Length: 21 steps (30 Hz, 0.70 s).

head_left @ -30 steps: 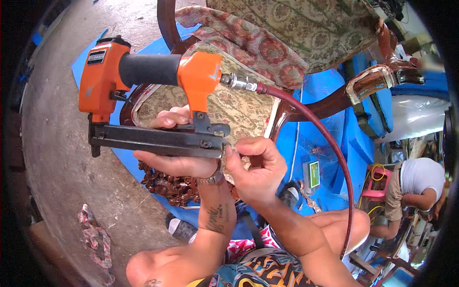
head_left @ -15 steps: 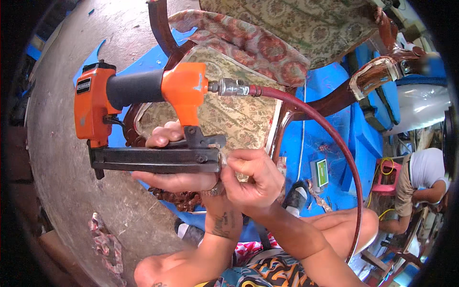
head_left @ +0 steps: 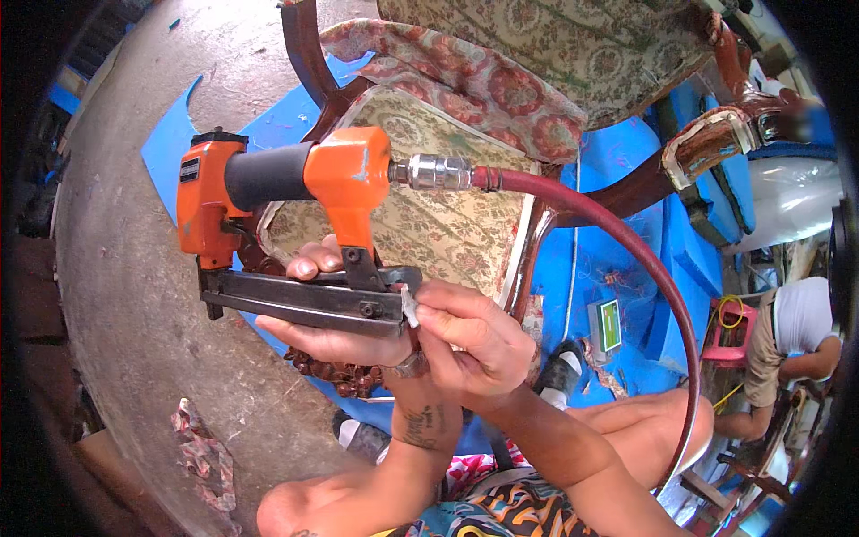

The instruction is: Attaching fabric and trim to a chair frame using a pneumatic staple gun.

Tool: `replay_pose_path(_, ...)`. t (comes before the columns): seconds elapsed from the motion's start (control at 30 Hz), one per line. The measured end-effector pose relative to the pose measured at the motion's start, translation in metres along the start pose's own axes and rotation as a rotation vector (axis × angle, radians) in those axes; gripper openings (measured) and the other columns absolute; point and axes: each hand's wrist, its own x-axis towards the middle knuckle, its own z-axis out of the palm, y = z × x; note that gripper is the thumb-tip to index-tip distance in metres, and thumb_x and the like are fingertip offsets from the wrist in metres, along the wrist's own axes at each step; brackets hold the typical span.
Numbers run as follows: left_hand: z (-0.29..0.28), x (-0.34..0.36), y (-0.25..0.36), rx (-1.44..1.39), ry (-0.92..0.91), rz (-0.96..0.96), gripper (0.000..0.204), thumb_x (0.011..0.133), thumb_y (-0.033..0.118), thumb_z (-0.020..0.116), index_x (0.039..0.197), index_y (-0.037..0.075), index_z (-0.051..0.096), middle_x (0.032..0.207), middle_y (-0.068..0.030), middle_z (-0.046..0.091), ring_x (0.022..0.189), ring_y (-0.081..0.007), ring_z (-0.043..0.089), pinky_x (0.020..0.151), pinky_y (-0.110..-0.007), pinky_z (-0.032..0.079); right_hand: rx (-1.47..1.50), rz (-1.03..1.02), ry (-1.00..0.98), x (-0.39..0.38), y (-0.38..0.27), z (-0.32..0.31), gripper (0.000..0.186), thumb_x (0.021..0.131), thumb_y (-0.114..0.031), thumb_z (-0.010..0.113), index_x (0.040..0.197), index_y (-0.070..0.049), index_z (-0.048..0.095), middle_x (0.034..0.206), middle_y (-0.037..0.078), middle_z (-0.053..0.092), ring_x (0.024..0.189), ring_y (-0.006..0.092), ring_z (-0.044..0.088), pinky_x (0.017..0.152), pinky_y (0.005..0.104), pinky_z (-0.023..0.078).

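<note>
An orange pneumatic staple gun (head_left: 351, 174) with a dark grip and a long black magazine (head_left: 304, 302) is held up in front of me. Beneath the magazine lies my left hand (head_left: 331, 345), wrapped round it, with fingertips showing on its far side. My right hand (head_left: 474, 336) pinches a small light-grey piece (head_left: 409, 307) against the magazine's rear end; its kind is too small to tell. From the gun's coupling (head_left: 438, 172) a dark red air hose (head_left: 617, 242) curves right and down past my knee.
Beyond the gun stands a carved wooden chair frame (head_left: 617, 186) with floral upholstery (head_left: 438, 215). Blue foam sheets (head_left: 617, 143) lie around it. A small box with a green face (head_left: 609, 324) sits right. Fabric scrap (head_left: 204, 461) lies left. Another person (head_left: 799, 327) works at far right.
The staple gun has shifted right, and its magazine's rear end has tipped lower. More of the light-grey piece now shows at my right fingertips.
</note>
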Motion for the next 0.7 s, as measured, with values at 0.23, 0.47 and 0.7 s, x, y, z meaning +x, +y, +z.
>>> replay_pose_path(0.23,0.010,-0.002,-0.004,-0.109,-0.027,-0.054,0.064,0.093,0.063,0.036,0.092,0.003,0.058,0.080,-0.0085,0.058,0.077,-0.0199,0.056,0.077,-0.035,0.048,0.010,0.020,-0.053,0.000,-0.004,-0.005,0.028,0.071,0.010,0.068,0.097,0.001,0.065,0.097,0.019,0.066,0.089,0.0300,0.068,0.081,0.0363,0.055)
replay_pose_path(0.47,0.016,0.003,0.005,0.104,0.094,-0.135,0.037,0.090,0.035,0.051,0.104,0.001,0.056,0.087,-0.0093,0.058,0.081,-0.0221,0.061,0.085,-0.045,0.053,-0.087,-0.098,-0.121,0.011,-0.010,-0.017,0.037,0.072,0.001,0.069,0.108,0.000,0.063,0.105,0.018,0.063,0.093,0.0330,0.063,0.082,0.0401,0.052)
replay_pose_path(0.7,-0.021,0.001,0.001,0.228,0.090,-0.307,0.039,0.084,0.027,0.054,0.113,0.001,0.056,0.089,-0.0069,0.059,0.085,-0.0208,0.061,0.085,-0.047,0.054,-0.167,-0.057,-0.141,0.117,-0.010,0.008,0.042,0.081,-0.020,0.070,0.115,0.002,0.057,0.098,0.018,0.064,0.084,0.0232,0.062,0.076,0.0314,0.049)
